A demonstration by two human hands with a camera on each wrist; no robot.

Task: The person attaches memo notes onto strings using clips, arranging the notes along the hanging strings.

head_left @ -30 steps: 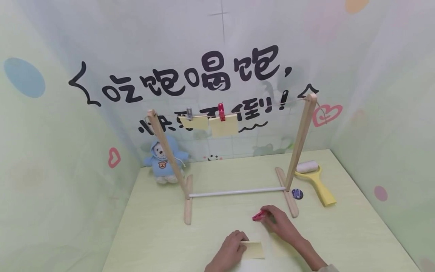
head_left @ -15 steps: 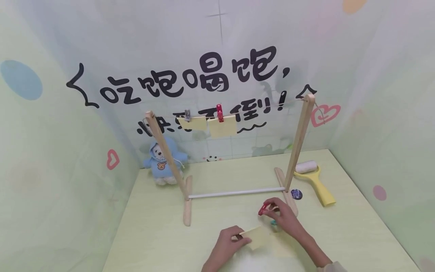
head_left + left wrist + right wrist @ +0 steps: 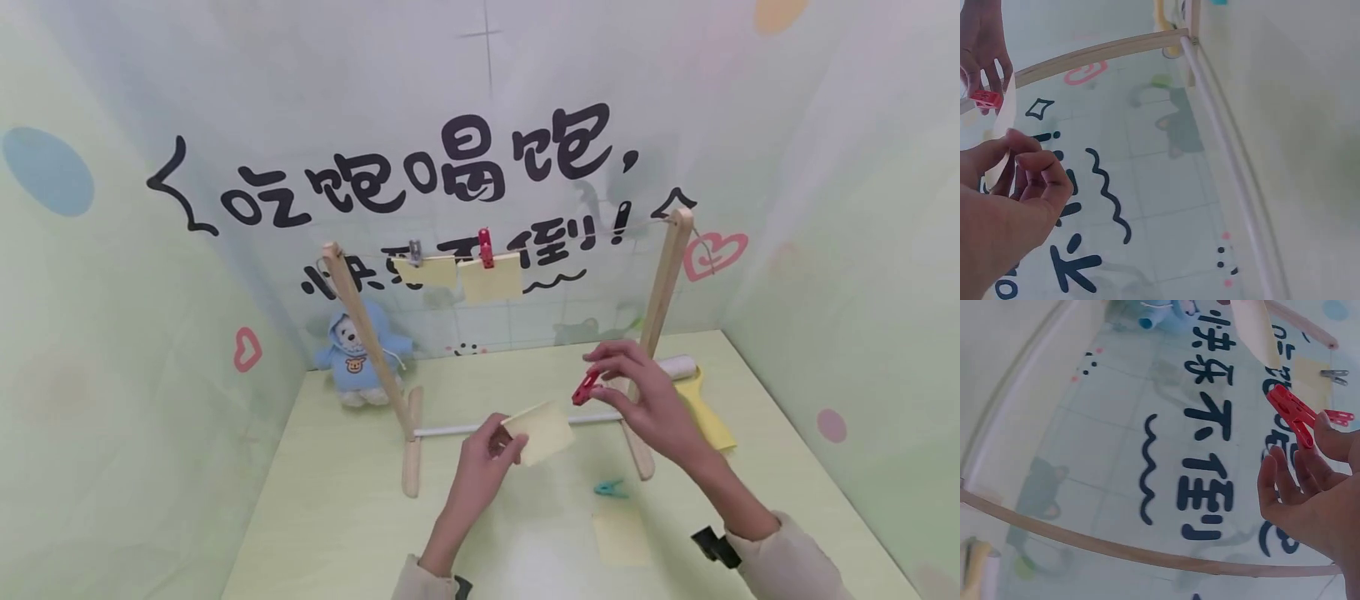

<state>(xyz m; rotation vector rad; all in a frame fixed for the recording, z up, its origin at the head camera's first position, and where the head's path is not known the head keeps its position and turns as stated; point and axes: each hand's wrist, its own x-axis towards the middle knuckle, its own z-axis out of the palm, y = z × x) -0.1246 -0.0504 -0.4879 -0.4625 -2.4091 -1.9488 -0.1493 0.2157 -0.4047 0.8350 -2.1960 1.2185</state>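
Observation:
My left hand (image 3: 483, 462) pinches a pale yellow sheet of paper (image 3: 542, 433) by its left edge, raised in front of the rack's white bar. To the right of the paper, my right hand (image 3: 648, 400) holds a red clothespin (image 3: 585, 388) between thumb and fingers; it also shows in the right wrist view (image 3: 1291, 414). Behind, a string (image 3: 566, 239) runs between two wooden posts. Two yellow sheets hang from it: one under a grey clothespin (image 3: 416, 252), the other (image 3: 491, 283) under a red clothespin (image 3: 485, 248). The paper and red clothespin are apart.
On the table lie a teal clothespin (image 3: 611, 489) and another yellow sheet (image 3: 621, 537). A blue-hooded plush toy (image 3: 362, 362) sits behind the left post (image 3: 375, 346). A yellow-handled lint roller (image 3: 707, 417) lies beyond the right post (image 3: 666, 283), partly hidden by my right hand.
Both hands have risen from the table toward the rack, the left lifting the yellow sheet and the right lifting the red clothespin. The teal clothespin on the table has come into view.

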